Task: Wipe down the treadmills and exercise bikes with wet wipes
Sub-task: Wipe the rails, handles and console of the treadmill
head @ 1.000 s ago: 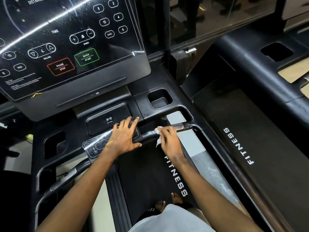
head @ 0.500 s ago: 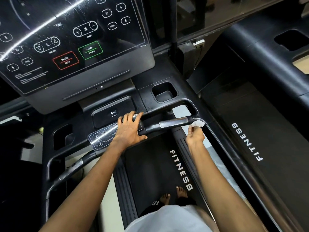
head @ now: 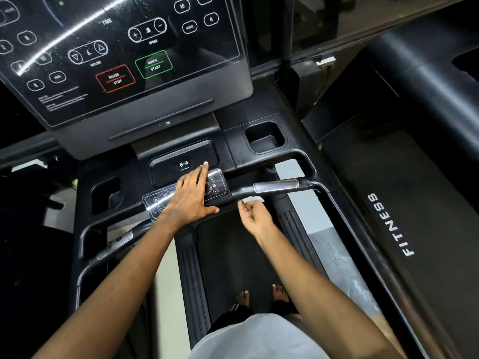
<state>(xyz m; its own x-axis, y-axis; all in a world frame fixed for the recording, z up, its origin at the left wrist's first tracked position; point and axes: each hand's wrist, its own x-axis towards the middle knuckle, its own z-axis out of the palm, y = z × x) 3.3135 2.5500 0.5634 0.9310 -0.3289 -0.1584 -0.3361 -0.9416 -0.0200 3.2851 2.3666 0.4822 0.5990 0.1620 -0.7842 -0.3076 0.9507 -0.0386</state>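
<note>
Since half a second ago, the right hand (head: 255, 216) has come back from the bar's far right bend toward frame centre and now sits just below the grip's left end, while the left hand (head: 191, 195) remains in place. Left hand lies flat, fingers spread, pressed on the small key panel (head: 217, 184) at mid-frame. Right hand is curled, fingertips pinching the wipe (head: 251, 200), which shows as a small white strip just under the bar; whether it touches the bar cannot be told. Chrome grip (head: 276, 185) runs left to right, tilted slightly up toward the right, and lies directly above and to the right of the wipe. Right hand is the nearer one. Judgement: the step in hand is wiping this grip, and the next stroke calls for lifting the wipe onto the bar and running along its long axis rightward. Console (head: 124, 58) fills the upper left.
</note>
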